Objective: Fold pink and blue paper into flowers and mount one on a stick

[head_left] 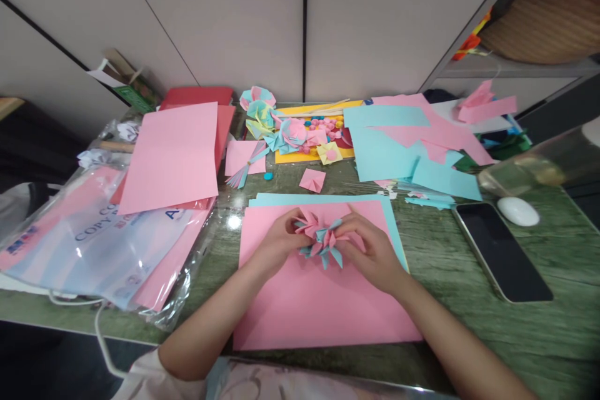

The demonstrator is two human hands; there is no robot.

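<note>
Between my two hands is a pink and light-blue folded paper flower (pixel 323 242) with many pointed petals. My left hand (pixel 284 239) pinches its left side, thumb and fingers pressed on the pink petals. From the right, my right hand (pixel 368 247) grips the flower's other side with bent fingers. Both hands are above a stack of pink paper (pixel 323 312), with light-blue sheets showing at its back and right edges. Just beyond the stack lies a small folded pink paper square (pixel 312 180). My fingers cover parts of the flower.
Folded paper flowers (pixel 285 131) and pink beads (pixel 330 128) lie at the back on a yellow sheet (pixel 285 158). Pink sheets (pixel 173 156) and a plastic paper packet (pixel 107 244) are at left. Blue paper offcuts (pixel 379 153), a phone (pixel 504 253) and a white mouse (pixel 518 211) are at right.
</note>
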